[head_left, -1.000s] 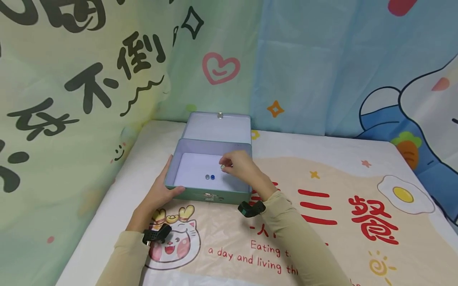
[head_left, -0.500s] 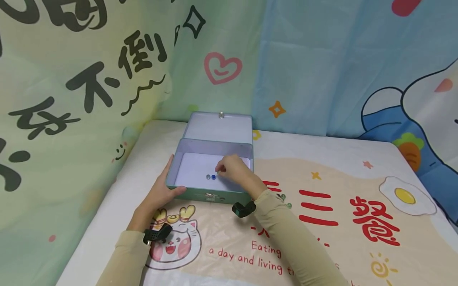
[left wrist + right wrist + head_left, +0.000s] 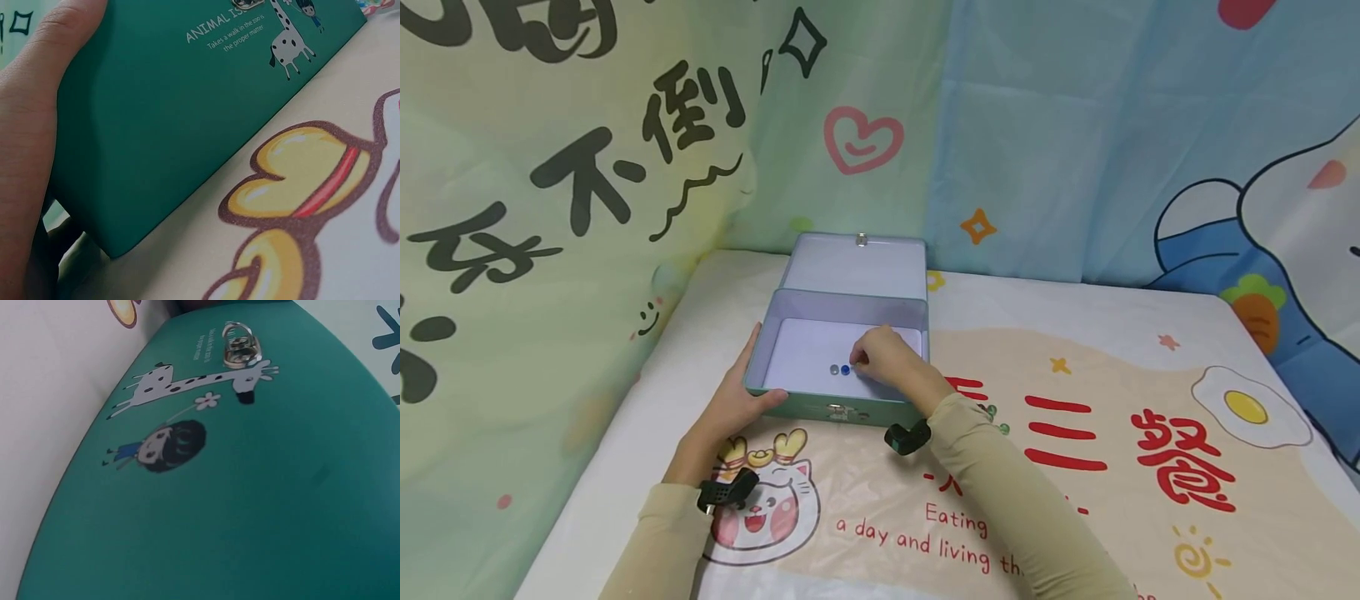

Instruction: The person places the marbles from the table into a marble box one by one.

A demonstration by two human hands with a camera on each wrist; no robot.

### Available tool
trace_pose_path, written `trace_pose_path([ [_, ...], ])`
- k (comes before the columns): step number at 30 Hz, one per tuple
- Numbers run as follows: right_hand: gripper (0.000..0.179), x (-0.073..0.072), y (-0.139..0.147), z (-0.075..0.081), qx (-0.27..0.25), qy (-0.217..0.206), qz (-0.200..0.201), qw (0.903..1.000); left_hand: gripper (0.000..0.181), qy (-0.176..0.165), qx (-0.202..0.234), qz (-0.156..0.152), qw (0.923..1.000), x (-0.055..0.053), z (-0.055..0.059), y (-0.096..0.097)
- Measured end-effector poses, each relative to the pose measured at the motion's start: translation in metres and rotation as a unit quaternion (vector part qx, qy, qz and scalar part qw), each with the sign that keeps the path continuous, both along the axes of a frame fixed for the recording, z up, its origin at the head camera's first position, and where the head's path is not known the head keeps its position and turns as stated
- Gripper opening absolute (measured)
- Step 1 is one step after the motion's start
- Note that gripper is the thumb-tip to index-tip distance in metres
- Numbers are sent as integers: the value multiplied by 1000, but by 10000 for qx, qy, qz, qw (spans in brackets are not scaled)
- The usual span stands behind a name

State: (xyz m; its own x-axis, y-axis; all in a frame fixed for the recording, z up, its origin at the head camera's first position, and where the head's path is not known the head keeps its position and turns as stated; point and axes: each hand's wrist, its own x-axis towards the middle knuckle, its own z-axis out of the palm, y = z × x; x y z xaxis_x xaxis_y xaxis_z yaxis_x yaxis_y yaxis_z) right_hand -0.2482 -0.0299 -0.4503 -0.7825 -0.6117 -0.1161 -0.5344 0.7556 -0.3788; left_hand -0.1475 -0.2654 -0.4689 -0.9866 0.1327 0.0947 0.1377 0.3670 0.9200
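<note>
A green metal box [image 3: 805,406] stands with its lid [image 3: 857,267] tipped back. My left hand [image 3: 741,396] grips its front left corner, thumb over the front rim. In the left wrist view, the same hand [image 3: 34,119] lies along the box's green side [image 3: 144,137]. Inside, a clear greyish marble [image 3: 834,370] and a blue marble [image 3: 846,370] sit side by side on the pale floor. My right hand [image 3: 887,358] reaches in over the right front part, fingertips pinched close beside the blue marble. The small pale marble between them is mostly hidden by the fingers.
A metal latch [image 3: 240,350] and a printed giraffe mark the box's front. The box rests on a printed tablecloth [image 3: 925,533]. Small green shapes [image 3: 992,412] show beside the right forearm; whether printed or loose, I cannot tell. A printed curtain [image 3: 1022,167] hangs behind.
My right hand, pinching a small pale marble, has come down and leftward to beside the blue marble. My left hand keeps its grip on the box corner.
</note>
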Motion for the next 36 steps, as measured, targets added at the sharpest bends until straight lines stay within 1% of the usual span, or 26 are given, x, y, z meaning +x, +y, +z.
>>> trace_pose_path([
  [9,10,0,1,3,64,112,120,9998,120,77,-99,-13,9999,-2,3,1],
  [12,10,0,1,3,91,118,143,9998,120,67,-108,-7,9999,-8,-6,-2],
  [16,10,0,1,3,91,125,171,9997,120,80,-139,29,9999,-16,-23,-9],
  [19,11,0,1,3,79,105,134,9998,118,120,-118,39,9999,-18,-28,-11],
  [24,12,0,2,2,47,56,55,10000,115,216,-10,12,9998,-17,-30,-11],
  [28,14,1,2,3,48,139,8,9999,114,237,-11,28,9997,-15,-30,-10],
  [32,17,3,3,5,98,439,-28,9990,114,239,-16,19,9997,-13,-31,-10],
  [33,17,4,4,6,77,494,-57,9987,115,208,5,14,9998,-13,-31,-10],
  [34,17,5,5,8,49,578,-64,9983,115,186,14,5,9998,-12,-27,-9],
  [36,17,8,9,13,-79,667,-101,9977,116,172,-2,4,9999,-12,-28,-10],
])
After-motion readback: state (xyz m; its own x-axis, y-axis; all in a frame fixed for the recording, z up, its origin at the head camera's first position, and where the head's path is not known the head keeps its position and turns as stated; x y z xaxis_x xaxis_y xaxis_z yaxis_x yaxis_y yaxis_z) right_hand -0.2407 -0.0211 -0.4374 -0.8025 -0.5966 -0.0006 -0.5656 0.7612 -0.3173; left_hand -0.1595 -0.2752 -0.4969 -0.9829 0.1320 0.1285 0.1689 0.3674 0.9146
